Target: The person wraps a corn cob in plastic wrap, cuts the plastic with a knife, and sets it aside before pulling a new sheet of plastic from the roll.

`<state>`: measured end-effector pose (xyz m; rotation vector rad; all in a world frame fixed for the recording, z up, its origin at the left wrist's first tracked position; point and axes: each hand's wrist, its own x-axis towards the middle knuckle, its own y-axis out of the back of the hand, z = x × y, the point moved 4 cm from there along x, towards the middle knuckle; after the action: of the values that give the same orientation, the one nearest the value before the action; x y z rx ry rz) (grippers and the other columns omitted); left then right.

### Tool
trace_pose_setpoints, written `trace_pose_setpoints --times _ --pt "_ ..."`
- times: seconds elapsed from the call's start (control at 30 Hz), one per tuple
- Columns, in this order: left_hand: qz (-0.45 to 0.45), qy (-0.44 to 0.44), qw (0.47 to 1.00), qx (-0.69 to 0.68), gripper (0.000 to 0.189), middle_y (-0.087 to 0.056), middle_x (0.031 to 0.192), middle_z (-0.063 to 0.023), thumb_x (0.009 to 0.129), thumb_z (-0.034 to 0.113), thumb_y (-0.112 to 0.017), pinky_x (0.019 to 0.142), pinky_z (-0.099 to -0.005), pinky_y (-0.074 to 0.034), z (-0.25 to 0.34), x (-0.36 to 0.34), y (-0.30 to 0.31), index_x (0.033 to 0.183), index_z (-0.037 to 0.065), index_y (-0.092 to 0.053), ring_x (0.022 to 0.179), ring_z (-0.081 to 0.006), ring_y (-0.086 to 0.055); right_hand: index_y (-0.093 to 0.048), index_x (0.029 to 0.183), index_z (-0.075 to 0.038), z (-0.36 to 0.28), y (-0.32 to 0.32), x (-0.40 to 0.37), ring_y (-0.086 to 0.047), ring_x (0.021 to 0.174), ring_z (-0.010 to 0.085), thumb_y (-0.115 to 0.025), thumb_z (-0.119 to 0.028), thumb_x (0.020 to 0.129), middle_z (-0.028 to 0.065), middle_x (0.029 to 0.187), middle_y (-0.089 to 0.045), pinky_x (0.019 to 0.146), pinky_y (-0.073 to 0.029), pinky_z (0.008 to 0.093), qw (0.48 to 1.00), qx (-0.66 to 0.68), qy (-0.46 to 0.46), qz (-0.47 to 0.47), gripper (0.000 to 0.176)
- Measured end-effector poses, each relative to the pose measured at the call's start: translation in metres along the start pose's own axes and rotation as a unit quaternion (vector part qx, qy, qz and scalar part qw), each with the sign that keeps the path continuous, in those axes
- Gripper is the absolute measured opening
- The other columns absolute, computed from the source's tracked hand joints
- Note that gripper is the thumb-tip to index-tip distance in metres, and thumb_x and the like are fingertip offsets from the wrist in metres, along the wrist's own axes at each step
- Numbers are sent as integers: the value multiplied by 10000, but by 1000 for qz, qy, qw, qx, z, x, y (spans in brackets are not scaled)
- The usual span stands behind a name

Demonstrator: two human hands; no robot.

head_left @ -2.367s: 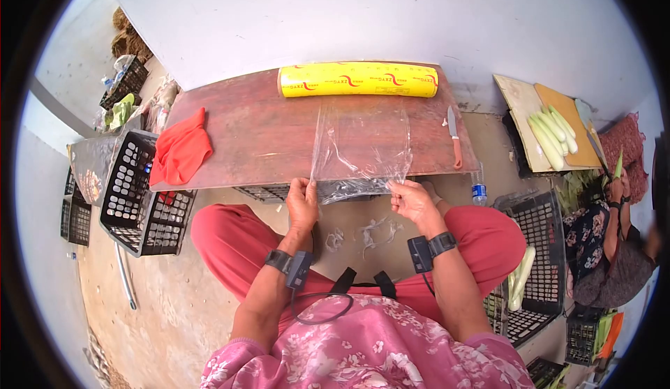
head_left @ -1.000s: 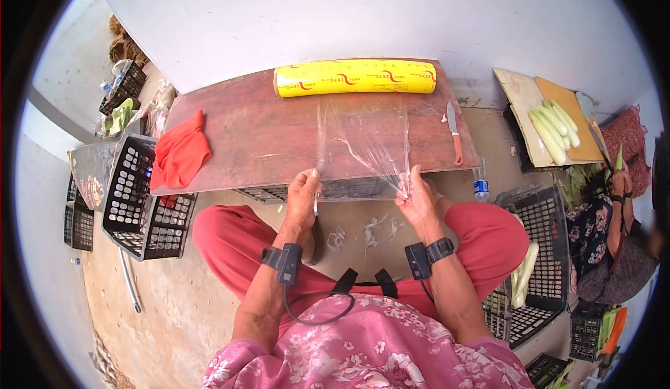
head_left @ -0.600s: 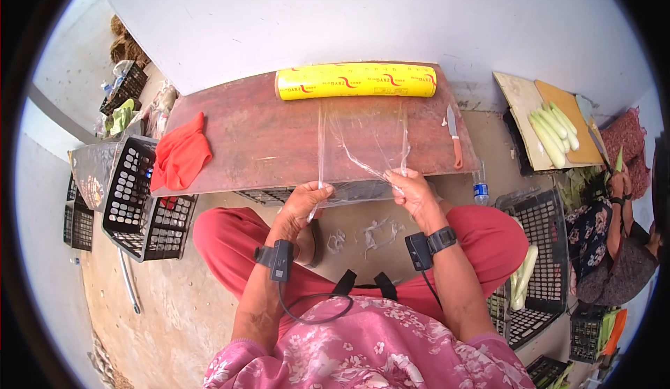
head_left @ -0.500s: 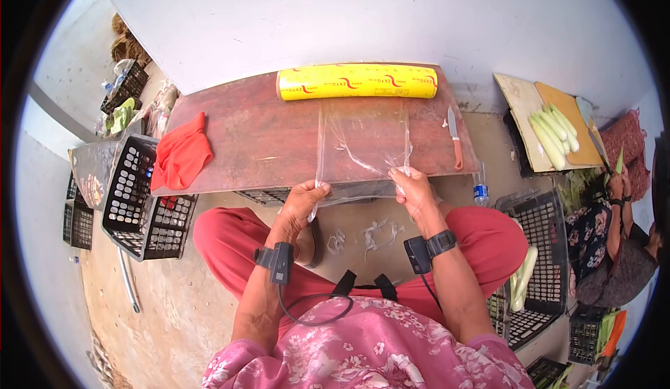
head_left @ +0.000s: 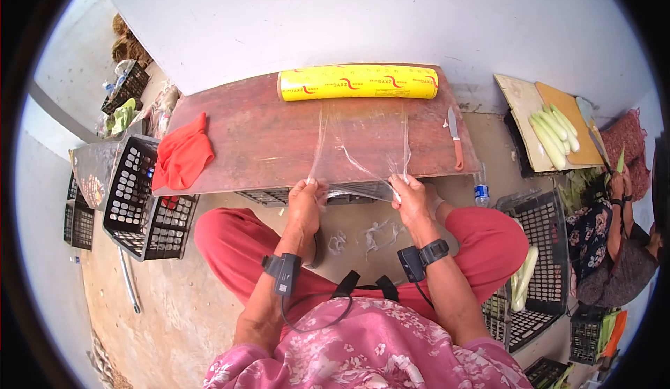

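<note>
A clear sheet of plastic wrap [head_left: 363, 134] runs from the yellow roll of plastic wrap [head_left: 359, 83] at the back of the red-brown table [head_left: 244, 138] toward me. At the table's front edge, my left hand [head_left: 304, 202] pinches the sheet's left corner. My right hand [head_left: 410, 199] is closed on the right corner, where the film is bunched into creases. Between my hands the film hangs a little over the edge. To the right of the film lies a knife [head_left: 455, 138] with an orange-red handle. A red cloth [head_left: 183, 153] rests at the table's left end.
Black plastic crates [head_left: 132, 193] stand left of the table; another crate [head_left: 541, 270] is at my right. Pale long vegetables [head_left: 551, 134] lie on boards at the right. A co-worker [head_left: 618, 249] sits at far right. A bottle [head_left: 481, 193] stands by the table's right corner.
Both hands have shifted slightly, the left one up and inward and the right one a little lower. The film between them is gathered more tightly toward the edge.
</note>
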<state>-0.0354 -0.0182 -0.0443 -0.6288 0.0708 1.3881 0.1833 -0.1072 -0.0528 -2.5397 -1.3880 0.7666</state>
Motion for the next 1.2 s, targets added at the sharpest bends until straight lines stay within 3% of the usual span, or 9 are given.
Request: trace_pose_setpoints --times 0.07,0.2,0.4,0.5,0.7,0.87,0.97,1.07,1.2 --pt "33 14 997 -65 120 -575 842 -65 934 150 -440 604 -310 -470 0 -5 -15 859 75 -497 713 -153 -546 -566 912 -57 -2 -6 -3 -382 470 40 -617 -194 863 -42 669 -487 414 -312 211 1000 -14 -3 -14 155" --pt "113 7 991 -70 131 -507 722 -28 951 184 -402 465 -262 -410 -10 8 -23 903 73 -451 574 -145 -482 -571 959 -52 -1 -14 -4 -356 455 34 -625 -221 864 -56 613 -430 411 -283 204 994 48 -69 -68 201" --pt "64 44 988 -134 191 -392 639 10 960 269 -432 399 -239 -240 -14 4 -38 898 90 -458 489 -92 -355 -536 1146 -75 -14 -28 4 -312 416 28 -613 -248 873 -75 557 -352 406 -245 198 966 85 -172 -174 332" --pt "15 66 990 -122 198 -371 579 48 948 292 -470 373 -231 -223 -1 -1 -42 837 130 -493 432 -60 -327 -498 1220 -92 -13 -32 13 -308 408 28 -578 -220 891 -82 571 -374 404 -253 198 953 89 -186 -222 362" --pt "-123 95 988 17 148 -477 590 51 874 223 -616 366 -221 -241 -4 1 -39 801 111 -552 426 -46 -349 -418 1305 -123 -19 -38 12 -284 403 39 -457 -192 946 -67 529 -341 407 -275 200 916 181 -207 -293 367" --pt "-109 96 989 -9 111 -523 625 39 859 182 -626 368 -217 -240 -8 3 -32 803 99 -578 433 -44 -363 -388 1341 -165 -19 -42 7 -308 426 44 -398 -207 969 -56 538 -363 435 -308 207 888 269 -187 -323 375" --pt "-79 69 994 1 110 -514 620 42 859 176 -623 376 -217 -244 -7 3 -28 797 94 -584 435 -41 -356 -354 1368 -119 -16 -43 7 -286 432 17 -429 -203 956 -12 968 -542 447 -297 189 886 297 -152 -323 428" --pt "-70 47 996 12 117 -499 612 45 860 181 -622 390 -216 -249 -5 3 -24 796 89 -587 435 -41 -342 -379 1348 -126 -19 -41 7 -291 446 24 -434 -225 957 -32 821 -531 465 -294 191 890 301 -139 -314 407" --pt "-64 41 996 42 134 -473 595 49 868 189 -612 404 -216 -254 -3 -3 -15 784 89 -581 433 -44 -326 -434 1296 -135 -14 -28 14 -298 457 34 -446 -247 955 -47 613 -412 472 -289 207 886 292 -134 -335 359"
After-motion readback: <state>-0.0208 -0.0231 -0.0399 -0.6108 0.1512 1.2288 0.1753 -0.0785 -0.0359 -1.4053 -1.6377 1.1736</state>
